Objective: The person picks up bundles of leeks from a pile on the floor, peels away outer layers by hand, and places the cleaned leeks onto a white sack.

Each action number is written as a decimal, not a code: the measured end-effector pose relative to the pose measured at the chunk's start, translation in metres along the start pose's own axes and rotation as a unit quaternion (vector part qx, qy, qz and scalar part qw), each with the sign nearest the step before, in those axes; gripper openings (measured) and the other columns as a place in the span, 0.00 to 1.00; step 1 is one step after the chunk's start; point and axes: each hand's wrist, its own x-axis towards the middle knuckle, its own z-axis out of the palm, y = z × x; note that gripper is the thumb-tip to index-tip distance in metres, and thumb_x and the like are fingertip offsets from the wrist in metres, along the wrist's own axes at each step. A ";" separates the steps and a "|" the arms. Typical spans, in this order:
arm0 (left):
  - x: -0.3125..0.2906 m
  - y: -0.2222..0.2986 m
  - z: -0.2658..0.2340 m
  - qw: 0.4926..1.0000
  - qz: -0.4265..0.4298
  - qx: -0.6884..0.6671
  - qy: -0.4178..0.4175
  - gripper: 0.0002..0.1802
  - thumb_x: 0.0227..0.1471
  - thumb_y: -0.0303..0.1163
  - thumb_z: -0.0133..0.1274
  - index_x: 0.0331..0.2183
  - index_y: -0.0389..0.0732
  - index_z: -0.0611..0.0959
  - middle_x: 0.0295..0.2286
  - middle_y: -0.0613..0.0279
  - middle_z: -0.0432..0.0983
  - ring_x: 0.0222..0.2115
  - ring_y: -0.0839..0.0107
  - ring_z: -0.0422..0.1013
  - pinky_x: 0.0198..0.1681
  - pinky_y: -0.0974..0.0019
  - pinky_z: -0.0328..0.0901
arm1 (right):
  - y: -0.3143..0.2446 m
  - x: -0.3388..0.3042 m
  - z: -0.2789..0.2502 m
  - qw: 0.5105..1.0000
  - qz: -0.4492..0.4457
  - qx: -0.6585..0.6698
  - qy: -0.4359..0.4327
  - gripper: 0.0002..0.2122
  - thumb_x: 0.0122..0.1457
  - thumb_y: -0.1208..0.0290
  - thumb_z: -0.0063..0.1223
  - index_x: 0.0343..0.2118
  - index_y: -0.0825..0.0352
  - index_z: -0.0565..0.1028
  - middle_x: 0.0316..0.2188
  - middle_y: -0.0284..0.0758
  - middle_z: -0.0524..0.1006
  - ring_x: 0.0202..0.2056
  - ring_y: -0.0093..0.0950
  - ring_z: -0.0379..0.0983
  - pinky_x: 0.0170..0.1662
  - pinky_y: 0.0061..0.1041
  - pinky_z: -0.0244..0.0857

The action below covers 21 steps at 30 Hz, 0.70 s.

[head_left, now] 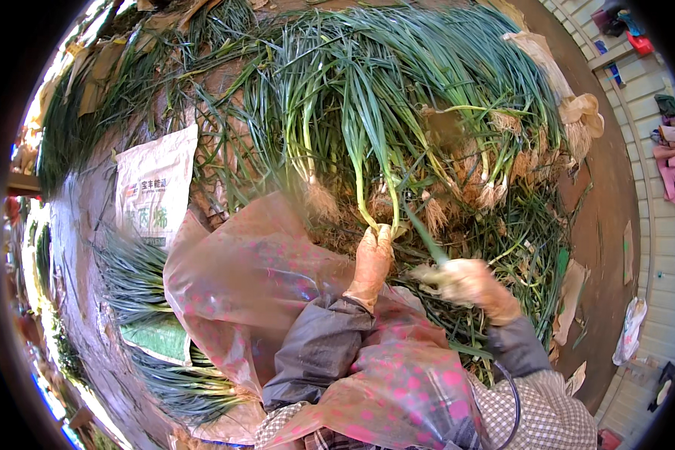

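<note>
My left hand (371, 259) is closed around the pale lower ends of two green garlic stalks (358, 169), whose long leaves stretch away onto the big heap. My right hand (469, 285) is just to the right, smeared by motion. A long green leaf (426, 238) runs from its fingers up toward the held stalks. Beyond both hands lies the heap of green garlic (420, 56), with whitish, hairy roots (491, 195) facing me. Stripped leaves (529, 281) are piled right of and below my hands. A clear plastic sheet with pink dots (255, 251) covers my lap.
A printed white sack (156, 187) lies on the floor at left. Near it are bunches of green garlic (139, 277) and a green-and-white sack (157, 337). Brown floor (611, 247) and a pale panelled wall (667, 277) are at right, with a white plastic bag (630, 330).
</note>
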 end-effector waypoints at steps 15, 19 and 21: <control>-0.008 0.000 0.001 0.997 0.074 0.004 -0.027 0.14 0.59 0.30 0.45 0.44 0.36 0.78 0.24 0.69 0.73 0.20 0.81 0.64 0.24 0.75 0.62 | 0.010 0.153 0.007 0.955 -0.137 -0.202 0.170 0.15 0.58 0.60 0.51 0.36 0.70 0.76 0.20 0.37 0.76 0.21 0.28 0.71 0.25 0.25 0.63; -0.012 0.013 -0.003 0.983 -0.032 -0.180 -0.018 0.14 0.59 0.30 0.45 0.44 0.35 0.78 0.26 0.71 0.74 0.21 0.81 0.65 0.23 0.76 0.62 | 0.023 0.147 0.030 0.732 -0.317 -0.521 0.304 0.08 0.57 0.65 0.52 0.30 0.65 0.76 0.18 0.34 0.73 0.19 0.33 0.70 0.23 0.30 0.64; -0.015 0.029 -0.002 0.963 -0.063 -0.261 -0.003 0.14 0.59 0.30 0.46 0.44 0.35 0.78 0.26 0.71 0.74 0.21 0.83 0.65 0.23 0.78 0.61 | 0.017 0.123 0.040 0.702 -0.369 -0.553 0.256 0.07 0.55 0.66 0.53 0.29 0.64 0.75 0.17 0.33 0.72 0.19 0.32 0.69 0.23 0.30 0.63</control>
